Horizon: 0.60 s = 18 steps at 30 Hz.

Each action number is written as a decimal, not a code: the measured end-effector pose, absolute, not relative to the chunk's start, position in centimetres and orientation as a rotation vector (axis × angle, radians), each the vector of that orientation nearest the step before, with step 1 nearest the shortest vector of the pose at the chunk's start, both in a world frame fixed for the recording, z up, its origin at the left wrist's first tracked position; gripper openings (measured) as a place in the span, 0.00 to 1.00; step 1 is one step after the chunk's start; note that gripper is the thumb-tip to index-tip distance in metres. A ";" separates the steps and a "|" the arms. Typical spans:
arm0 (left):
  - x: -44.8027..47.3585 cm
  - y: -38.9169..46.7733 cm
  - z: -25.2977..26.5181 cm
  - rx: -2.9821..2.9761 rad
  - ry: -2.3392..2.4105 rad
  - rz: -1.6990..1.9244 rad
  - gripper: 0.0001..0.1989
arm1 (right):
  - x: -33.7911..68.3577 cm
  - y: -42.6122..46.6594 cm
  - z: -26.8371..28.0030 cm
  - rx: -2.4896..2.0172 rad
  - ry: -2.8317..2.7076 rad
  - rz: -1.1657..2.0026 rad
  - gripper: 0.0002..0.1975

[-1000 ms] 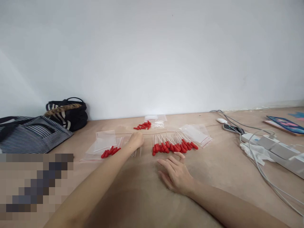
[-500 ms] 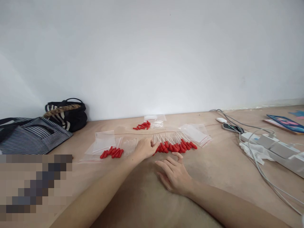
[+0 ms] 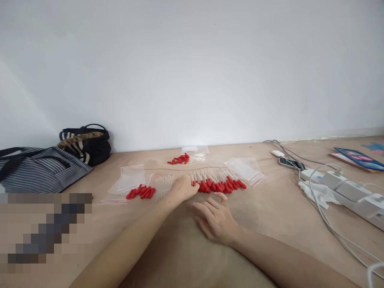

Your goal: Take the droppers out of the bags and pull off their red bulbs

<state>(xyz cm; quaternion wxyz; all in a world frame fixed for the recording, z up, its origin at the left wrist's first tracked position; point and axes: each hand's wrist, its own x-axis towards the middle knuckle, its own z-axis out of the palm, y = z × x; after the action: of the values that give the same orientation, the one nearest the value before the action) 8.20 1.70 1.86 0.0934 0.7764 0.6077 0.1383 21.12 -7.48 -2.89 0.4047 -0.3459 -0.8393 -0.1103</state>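
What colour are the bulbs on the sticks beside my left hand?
The bulbs are red; the head view shows them best.

Two piles of loose red caps (image 3: 147, 193), left of the left fingers (image 3: 195, 187) and beyond them; one row of red-tipped sticks (image 3: 229, 184) to their right, over a dozen, overlapping. Two carry bags (image 3: 48, 172) well leftward; one power strip (image 3: 345, 199) well right of the right fingers (image 3: 203, 208).

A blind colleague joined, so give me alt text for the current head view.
The left hand is at the left end of a row of red-tipped sticks on a brown table; the right hand is nearer the camera. Further left are pale sticks, red pieces and plastic bags; a striped bag sits far left, a power strip far right.
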 end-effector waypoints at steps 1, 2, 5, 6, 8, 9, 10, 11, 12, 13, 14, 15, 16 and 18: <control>8.1 1.8 2.0 2.293 1.799 0.436 0.12 | 21.1 -7.5 -2.9 -0.877 -2.122 -0.278 0.12; 7.9 1.8 2.1 2.284 1.797 0.465 0.13 | 21.1 -7.4 -3.0 -0.881 -2.126 -0.276 0.12; 6.6 1.2 2.5 2.279 1.791 0.577 0.13 | 21.3 -7.4 -3.0 -0.892 -2.126 -0.285 0.11; 5.9 0.7 2.6 2.286 1.786 0.620 0.12 | 21.4 -7.3 -3.0 -0.894 -2.116 -0.292 0.10; 4.0 -0.6 2.4 2.322 1.745 0.688 0.10 | 21.6 -7.4 -2.9 -0.896 -2.070 -0.306 0.10; 2.9 -1.5 2.1 2.369 1.692 0.713 0.10 | 21.7 -7.4 -2.8 -0.896 -2.039 -0.314 0.11; 1.9 -2.3 1.8 2.445 1.601 0.729 0.09 | 21.8 -7.4 -2.7 -0.895 -2.011 -0.327 0.11; 1.0 -3.2 1.3 2.618 1.406 0.788 0.09 | 21.8 -7.4 -2.7 -0.893 -1.992 -0.344 0.12; 0.2 -4.0 0.9 2.774 1.223 0.831 0.09 | 21.9 -7.4 -2.6 -0.886 -1.987 -0.366 0.13; -0.4 -4.8 0.4 2.906 1.065 0.854 0.08 | 21.9 -7.5 -2.6 -0.872 -2.000 -0.390 0.14; -0.8 -5.3 0.0 3.009 0.934 0.866 0.08 | 21.8 -7.4 -2.6 -0.854 -2.025 -0.414 0.14; -1.0 -5.7 -0.3 3.075 0.858 0.861 0.08 | 21.8 -7.4 -2.7 -0.836 -2.053 -0.437 0.14; -1.0 -6.0 -0.6 3.115 0.813 0.851 0.08 | 21.7 -7.4 -2.7 -0.821 -2.077 -0.458 0.14; -0.7 -6.0 -1.1 3.151 0.757 0.840 0.09 | 21.5 -7.2 -2.9 -0.811 -2.115 -0.491 0.12</control>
<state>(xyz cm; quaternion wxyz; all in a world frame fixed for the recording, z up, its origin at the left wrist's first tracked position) -0.69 -6.03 -1.05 -0.1028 0.9363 0.2248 0.2496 21.52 -7.25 -2.95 0.4003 -0.3206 -0.8362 -0.1942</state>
